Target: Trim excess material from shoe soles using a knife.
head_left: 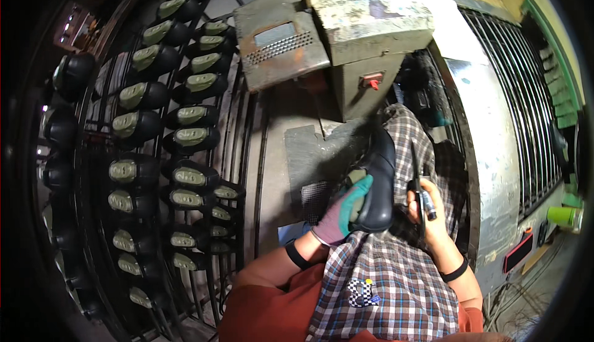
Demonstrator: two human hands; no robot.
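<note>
My left hand (344, 213), in a pink and green glove, is wrapped round a black shoe (378, 184). The shoe lies lengthwise over my lap, on a checked apron (377, 268), and a green last shows in its opening beside my fingers. To the right of it my bare right hand (435, 209) grips a dark tool with a thin pointed blade (416, 159) and a black handle. The blade points away from me, a little apart from the shoe. Whether the tool is a knife or scissors I cannot tell.
At left, a metal rack (232, 218) carries several black shoes (147, 130) on green lasts. Ahead stands a worn grey machine (371, 23) with a red switch (372, 84). On the right run a metal worktop (482, 119) and a barred grille (513, 100). A green cup-like object (562, 217) sits beyond.
</note>
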